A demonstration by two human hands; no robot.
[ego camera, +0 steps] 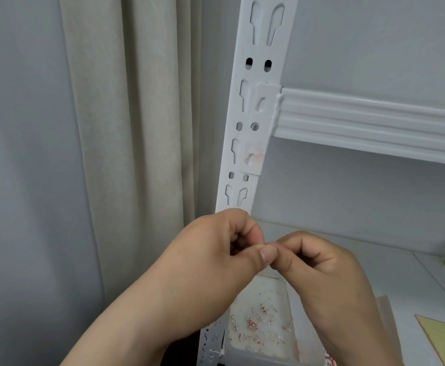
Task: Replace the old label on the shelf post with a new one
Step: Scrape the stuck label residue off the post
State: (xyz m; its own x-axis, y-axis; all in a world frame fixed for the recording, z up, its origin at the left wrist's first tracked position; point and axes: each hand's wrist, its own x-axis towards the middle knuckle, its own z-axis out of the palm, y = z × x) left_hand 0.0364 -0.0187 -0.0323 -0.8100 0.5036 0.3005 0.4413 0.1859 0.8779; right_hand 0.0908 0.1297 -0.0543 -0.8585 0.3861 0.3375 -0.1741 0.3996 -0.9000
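The white slotted shelf post (pixel 245 107) stands upright in the middle. On its right half, just under the shelf beam, a pale patch of old label residue (pixel 254 156) with faint pink marks still sticks to it. Below that patch, in front of the post, my left hand (pixel 216 252) and my right hand (pixel 321 265) meet with curled fingers. The left thumb and forefinger press against the right fingertips. Whatever lies between the fingertips is hidden. No new label shows.
A white ribbed shelf beam (pixel 374 120) runs right from the post. Under my hands a shallow tray (pixel 263 294) holds several red and white paper scraps. A yellow-green sheet (pixel 443 336) lies on the lower shelf (pixel 374 260) at the right. A beige curtain (pixel 126 128) hangs to the left.
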